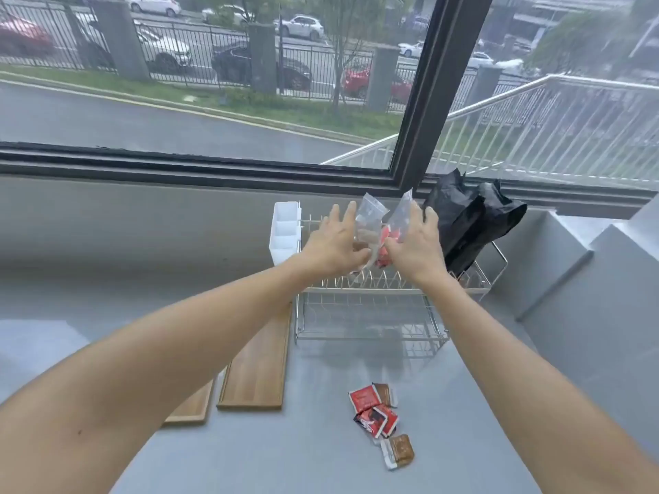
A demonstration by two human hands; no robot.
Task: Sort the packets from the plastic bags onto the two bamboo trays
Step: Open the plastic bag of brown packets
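**Both hands at the plastic bags on the dish rack**

The left hand [333,244] and the right hand [415,249] reach out side by side over the top tier of a two-tier chrome wire dish rack [371,315]. The left hand's fingers lie against a clear plastic zip bag holding brown packets [369,222]; the right hand's fingers lie against a second clear plastic zip bag holding red packets [396,226]. Both bags stand upright on the rack, touching each other. Whether either hand actually grips its bag cannot be told, since only the backs of the hands show.

A white plastic divided caddy [285,233] hangs at the rack's left end, and a crumpled black plastic bag [467,222] leans at its right end.

On the grey worktop [321,440], two flat rectangular bamboo trays lie side by side left of the rack: the longer tray [258,365] and a nearer tray [194,404] partly hidden by the left forearm. A small heap of red and brown square packets [379,418] lies loose on the worktop, well apart from the trays.
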